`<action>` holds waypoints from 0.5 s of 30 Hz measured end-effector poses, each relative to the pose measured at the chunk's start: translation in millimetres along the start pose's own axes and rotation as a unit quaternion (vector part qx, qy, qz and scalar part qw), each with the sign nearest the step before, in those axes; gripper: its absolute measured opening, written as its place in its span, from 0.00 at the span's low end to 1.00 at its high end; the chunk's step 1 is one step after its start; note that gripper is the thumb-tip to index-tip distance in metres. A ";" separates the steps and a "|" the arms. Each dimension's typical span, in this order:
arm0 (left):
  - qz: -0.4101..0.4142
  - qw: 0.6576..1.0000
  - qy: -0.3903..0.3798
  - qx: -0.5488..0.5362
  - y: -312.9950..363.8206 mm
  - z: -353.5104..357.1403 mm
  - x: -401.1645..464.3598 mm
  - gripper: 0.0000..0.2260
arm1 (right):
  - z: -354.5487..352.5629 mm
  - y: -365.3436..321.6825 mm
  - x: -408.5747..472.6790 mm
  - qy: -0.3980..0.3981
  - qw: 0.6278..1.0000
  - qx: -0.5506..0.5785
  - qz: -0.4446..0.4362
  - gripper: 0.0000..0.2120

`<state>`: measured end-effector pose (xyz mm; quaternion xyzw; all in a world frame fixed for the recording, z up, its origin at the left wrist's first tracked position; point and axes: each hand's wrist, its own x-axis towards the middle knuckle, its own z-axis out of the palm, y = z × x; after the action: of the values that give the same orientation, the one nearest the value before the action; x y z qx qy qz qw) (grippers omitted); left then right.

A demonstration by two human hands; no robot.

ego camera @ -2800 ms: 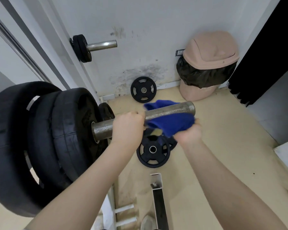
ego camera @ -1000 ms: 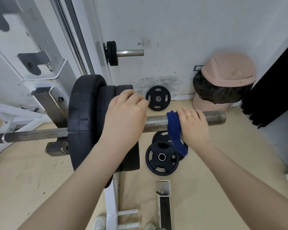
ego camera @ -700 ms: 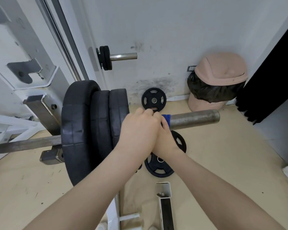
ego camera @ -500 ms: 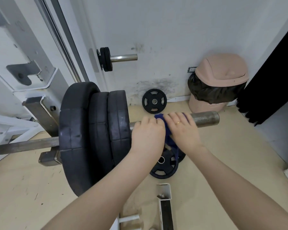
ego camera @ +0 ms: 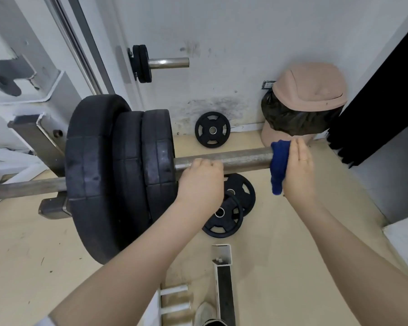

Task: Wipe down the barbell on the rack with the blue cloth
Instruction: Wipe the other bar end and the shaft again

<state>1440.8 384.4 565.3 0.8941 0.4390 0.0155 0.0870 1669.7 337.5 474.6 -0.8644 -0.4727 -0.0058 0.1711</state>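
Observation:
The barbell (ego camera: 243, 158) lies across the white rack (ego camera: 33, 128), its grey steel sleeve pointing right, loaded with three black plates (ego camera: 118, 170). My left hand (ego camera: 201, 182) grips the sleeve just right of the plates. My right hand (ego camera: 298, 170) presses the blue cloth (ego camera: 278, 165) around the sleeve's outer end, which the cloth and hand hide. A tail of cloth hangs below the bar.
Loose black plates lie on the tan floor under the sleeve (ego camera: 226, 208) and against the wall (ego camera: 212, 129). A pink bin (ego camera: 309, 90) with a black liner stands at the back right. A plate peg (ego camera: 160, 63) sticks out of the rack. A white rack foot (ego camera: 222, 274) lies near my shoe.
My right hand has slid the cloth along the sleeve from beside my left hand out to the bar's end. My left hand stays on the sleeve by the plates.

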 end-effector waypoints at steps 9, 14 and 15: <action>0.119 0.932 0.236 -0.247 -35.2 -73.3 -46.9 0.17 | -108.5 -157.2 -46.6 0.147 0.903 0.387 -0.112 0.23; 0.111 0.895 0.264 -0.341 -105.9 -107.9 -101.0 0.30 | -134.5 -272.9 -98.0 0.050 0.866 0.462 -0.183 0.20; 0.105 0.892 0.272 -0.346 -122.5 -113.0 -111.9 0.31 | -134.8 -292.8 -109.0 0.039 0.863 0.463 -0.199 0.20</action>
<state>1264.5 385.7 661.2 0.8096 0.3156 0.4175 0.2658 1390.0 352.9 667.8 -0.5726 -0.5759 0.1463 0.5649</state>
